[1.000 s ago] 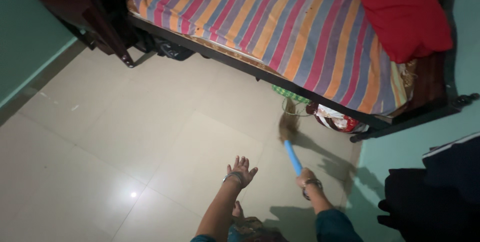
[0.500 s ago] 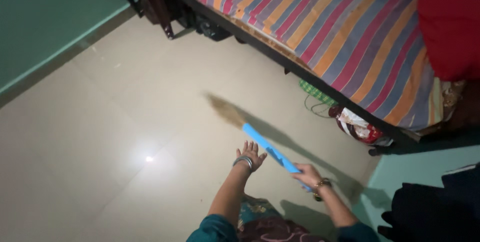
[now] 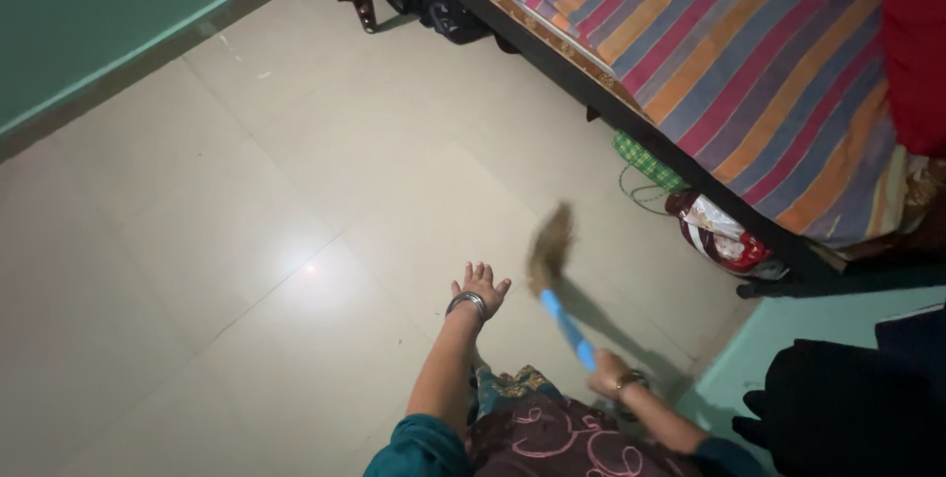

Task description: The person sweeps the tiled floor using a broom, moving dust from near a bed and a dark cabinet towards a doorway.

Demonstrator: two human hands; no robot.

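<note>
One red-white bag (image 3: 717, 233) lies under bed (image 3: 631, 122).

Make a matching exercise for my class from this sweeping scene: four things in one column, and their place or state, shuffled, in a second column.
Things:
1. broom
2. left hand
3. striped sheet
4. red and white bag

Places or states:
A. spread over the bed
B. open, holding nothing, fingers spread above the floor
C. on the floor, tucked under the bed's edge
D. held by its blue handle in the right hand

Pairs: 1-D, 2-B, 3-A, 4-C
</note>
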